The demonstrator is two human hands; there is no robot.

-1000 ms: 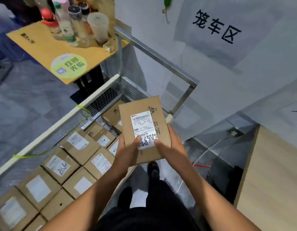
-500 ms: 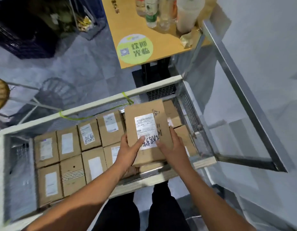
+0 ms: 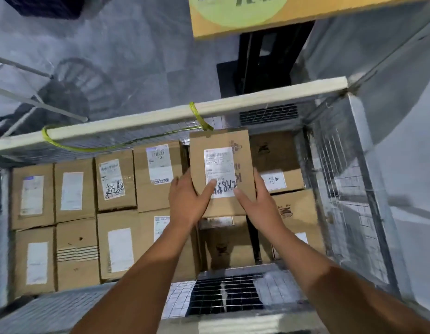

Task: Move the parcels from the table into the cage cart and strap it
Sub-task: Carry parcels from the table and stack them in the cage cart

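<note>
I hold a brown cardboard parcel (image 3: 221,145) with a white shipping label and black handwriting, inside the cage cart (image 3: 334,179), over its far right part. My left hand (image 3: 187,196) grips the parcel's left side, thumb on the label. My right hand (image 3: 259,201) grips its right side. Below and around it lie several brown parcels (image 3: 117,179) in rows on the cart floor. A darker gap shows under the held parcel, near a lower box (image 3: 226,242).
A pale bar (image 3: 146,116) with a yellow-green strap (image 3: 197,114) tied round it runs along the cart's far edge. Wire mesh walls close the right side and the near side (image 3: 223,297). A yellow table edge (image 3: 245,22) stands beyond the cart.
My view has tilted down and closer into the cart. Both hands have carried the parcel forward and lower, over the right end of the cart.
</note>
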